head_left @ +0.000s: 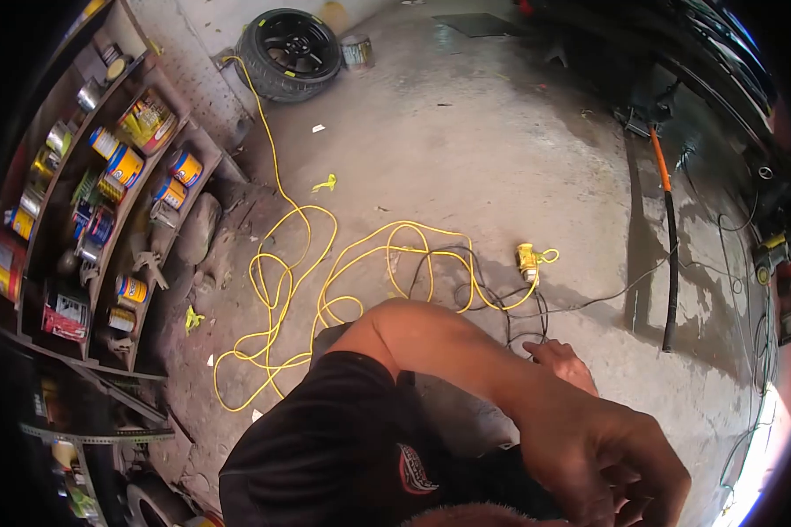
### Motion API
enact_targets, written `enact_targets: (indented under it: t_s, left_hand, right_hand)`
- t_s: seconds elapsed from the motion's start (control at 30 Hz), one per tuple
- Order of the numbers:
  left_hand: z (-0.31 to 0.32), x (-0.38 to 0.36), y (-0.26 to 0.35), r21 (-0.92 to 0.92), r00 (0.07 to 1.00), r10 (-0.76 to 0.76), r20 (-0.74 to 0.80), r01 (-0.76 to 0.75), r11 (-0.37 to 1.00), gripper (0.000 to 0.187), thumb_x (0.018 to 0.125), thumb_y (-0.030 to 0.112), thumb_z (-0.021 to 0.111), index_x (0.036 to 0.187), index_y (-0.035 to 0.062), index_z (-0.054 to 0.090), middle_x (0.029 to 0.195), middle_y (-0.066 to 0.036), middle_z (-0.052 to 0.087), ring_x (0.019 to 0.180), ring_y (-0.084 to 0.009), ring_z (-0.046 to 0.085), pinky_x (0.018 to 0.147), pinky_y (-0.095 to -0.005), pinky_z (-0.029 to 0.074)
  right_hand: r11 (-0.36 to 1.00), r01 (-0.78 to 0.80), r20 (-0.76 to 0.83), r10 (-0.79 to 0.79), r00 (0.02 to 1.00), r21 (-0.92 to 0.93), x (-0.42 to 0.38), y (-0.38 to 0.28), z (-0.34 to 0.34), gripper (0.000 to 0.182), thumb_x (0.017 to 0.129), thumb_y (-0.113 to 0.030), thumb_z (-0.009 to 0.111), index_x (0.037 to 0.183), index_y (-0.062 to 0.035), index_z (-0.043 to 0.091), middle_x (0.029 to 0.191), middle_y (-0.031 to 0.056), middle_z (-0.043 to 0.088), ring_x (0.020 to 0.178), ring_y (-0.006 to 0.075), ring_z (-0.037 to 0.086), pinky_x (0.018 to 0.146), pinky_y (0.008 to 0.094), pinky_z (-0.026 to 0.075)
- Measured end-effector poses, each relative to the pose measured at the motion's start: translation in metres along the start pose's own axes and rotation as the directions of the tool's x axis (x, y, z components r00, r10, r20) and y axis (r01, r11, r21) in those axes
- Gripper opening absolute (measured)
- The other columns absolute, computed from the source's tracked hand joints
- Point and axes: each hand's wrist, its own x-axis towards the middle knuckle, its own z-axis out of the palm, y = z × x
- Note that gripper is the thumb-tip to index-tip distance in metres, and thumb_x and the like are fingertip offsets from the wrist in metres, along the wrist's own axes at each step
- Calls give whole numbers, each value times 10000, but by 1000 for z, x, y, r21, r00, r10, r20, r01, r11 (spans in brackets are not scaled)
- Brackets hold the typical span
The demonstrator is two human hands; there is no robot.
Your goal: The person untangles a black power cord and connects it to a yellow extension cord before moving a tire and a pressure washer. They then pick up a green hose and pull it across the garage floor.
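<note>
My left arm reaches across my body from the left. At its end my left hand (611, 465) is at the lower right, with its fingers bent inward and drawn together. What they hold, if anything, is hidden. Beyond that forearm shows part of my right hand (562, 362), its fingers curled and its wrist covered. I cannot make out anything in it. A black cable (545, 309) runs along the floor just past my right hand. Farther off, a yellow extension cord (395, 224) lies in loose loops and leads to a yellow socket end (526, 261).
Wooden shelves (119, 237) with several paint cans stand on the left. A wheel with a tyre (288, 54) leans by the back wall, next to a paint can (357, 51). On the right are a jack handle (669, 228), a power tool (773, 255) and a dark vehicle (721, 83).
</note>
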Motion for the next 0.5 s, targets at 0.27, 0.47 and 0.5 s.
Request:
enact_targets:
  t_s: [0.27, 0.47, 0.5]
  left_hand:
    - [19, -3, -4, -162, 995, -75, -66, 63, 985, 453, 918, 298, 620, 1164, -78, 560, 1060, -120, 601, 914, -154, 558, 751, -308, 442]
    - [2, 1, -3, -148, 992, -109, 68, 118, 982, 454, 925, 289, 614, 1176, -84, 547, 1088, -124, 609, 977, -159, 564, 811, -309, 455]
    - [4, 3, -1, -140, 993, -106, 45, 111, 984, 447, 925, 285, 615, 1167, -86, 548, 1077, -123, 611, 973, -160, 565, 813, -306, 455]
  right_hand:
    - [998, 63, -122, -63, 991, -1, -2, -19, -12, 384, 831, -225, 685, 1166, -53, 607, 1045, 151, 615, 973, 359, 586, 807, 446, 512]
    - [999, 32, -83, -31, 996, 13, 1, -12, -13, 372, 829, -229, 690, 1149, -56, 613, 990, 130, 619, 943, 339, 591, 775, 440, 519]
    - [999, 32, -81, -31, 996, 8, 1, -13, -14, 371, 829, -230, 690, 1148, -56, 614, 984, 127, 619, 939, 337, 591, 771, 440, 519]
